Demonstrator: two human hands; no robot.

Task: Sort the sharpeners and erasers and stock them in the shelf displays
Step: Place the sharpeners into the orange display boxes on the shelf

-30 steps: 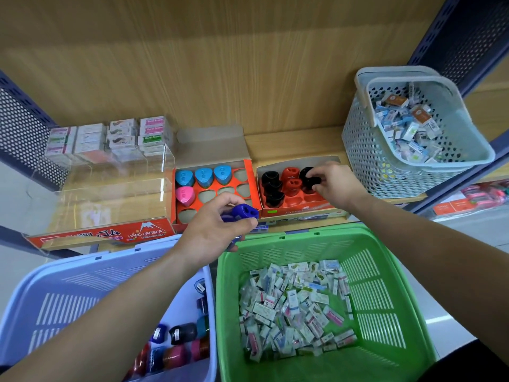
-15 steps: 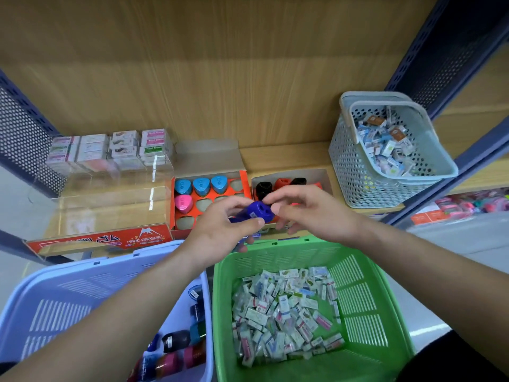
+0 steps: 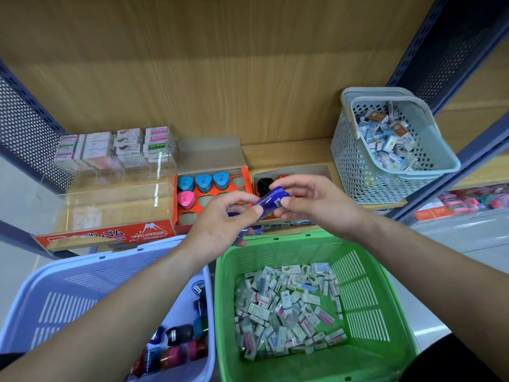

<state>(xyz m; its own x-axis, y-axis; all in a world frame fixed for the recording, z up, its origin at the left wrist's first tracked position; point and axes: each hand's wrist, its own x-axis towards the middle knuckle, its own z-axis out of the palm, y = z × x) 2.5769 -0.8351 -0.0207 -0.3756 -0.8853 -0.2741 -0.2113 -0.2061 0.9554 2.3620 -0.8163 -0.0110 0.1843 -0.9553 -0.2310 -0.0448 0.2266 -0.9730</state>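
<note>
Lilac slatted plastic basket (image 3: 68, 293) at 7 o'clock, w/ mixed-colour loose sharpeners (image 3: 179, 343) piled in its right corner. On the wooden shelf (image 3: 275, 153) at 9 o'clock: clear acrylic eraser display w/ red front label (image 3: 110, 235), boxed erasers (image 3: 115, 147) stacked at its back. Just right of it, an orange cardboard tray (image 3: 176, 210) holding three blue triangular sharpeners (image 3: 203, 181) and one pink triangular sharpener (image 3: 186, 199).

Dead centre, the hands are together. Left hand (image 3: 220, 230) pinches the lower-left end of a dark-blue oblong plastic sharpener (image 3: 271, 201), and right hand (image 3: 316, 210) pinches its upper-right end. The sharpener is tilted, in the air above the shelf's front edge. Behind it sits a grey-brown cardboard tray (image 3: 316, 170) w/ a black sharpener (image 3: 264, 186).

At 5 o'clock is a green slatted plastic basket (image 3: 358, 293) of wrapped erasers (image 3: 286, 304). At 2 o'clock is a grey perforated plastic basket (image 3: 355, 166) w/ more small packs (image 3: 385, 142).
</note>
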